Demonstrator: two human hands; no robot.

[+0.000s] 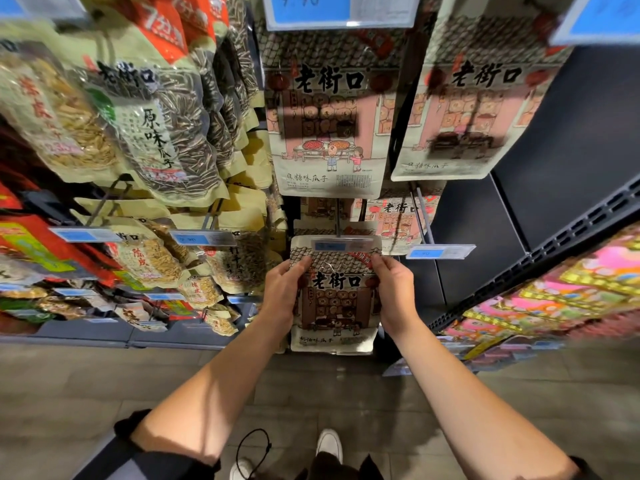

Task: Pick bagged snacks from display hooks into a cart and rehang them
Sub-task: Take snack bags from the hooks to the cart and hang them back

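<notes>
A cream snack bag (334, 306) printed with an old street shop scene hangs low in the middle of the display, its top right under a hook (337, 216) that carries a blue price tag (341, 244). My left hand (282, 292) grips the bag's upper left edge. My right hand (394, 292) grips its upper right edge. Whether the bag's hole sits on the hook is hidden behind the tag. No cart is in view.
Same-brand bags hang above (327, 133) and at upper right (474, 109). Seed bags (162, 133) crowd the hooks on the left. A dark shelf (554, 258) with pink and yellow packets juts out on the right. My white shoes (329, 445) stand on grey floor tiles.
</notes>
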